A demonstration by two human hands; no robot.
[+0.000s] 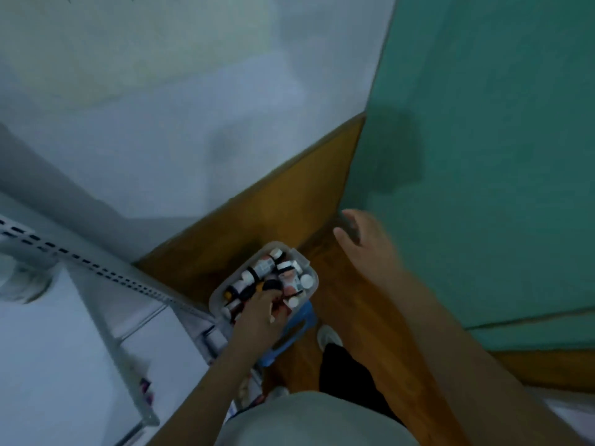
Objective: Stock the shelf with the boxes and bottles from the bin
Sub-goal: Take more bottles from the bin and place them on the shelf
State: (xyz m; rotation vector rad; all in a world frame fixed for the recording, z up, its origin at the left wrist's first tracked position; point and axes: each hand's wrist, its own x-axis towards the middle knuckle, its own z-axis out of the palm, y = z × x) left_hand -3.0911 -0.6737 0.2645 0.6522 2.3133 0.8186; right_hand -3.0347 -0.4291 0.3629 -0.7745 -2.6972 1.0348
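A blue stool (291, 336) on the wooden floor (351, 304) carries the bin (216, 294).

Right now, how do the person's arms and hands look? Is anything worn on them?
Both arms are bare up to the frame edge: no sleeves, gloves, watch or rings are visible on the left hand or the right hand. The picture is blurred, so small details cannot be told.

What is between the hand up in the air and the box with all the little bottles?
Only bare wooden floor shows between the right hand and the bin in the head view.
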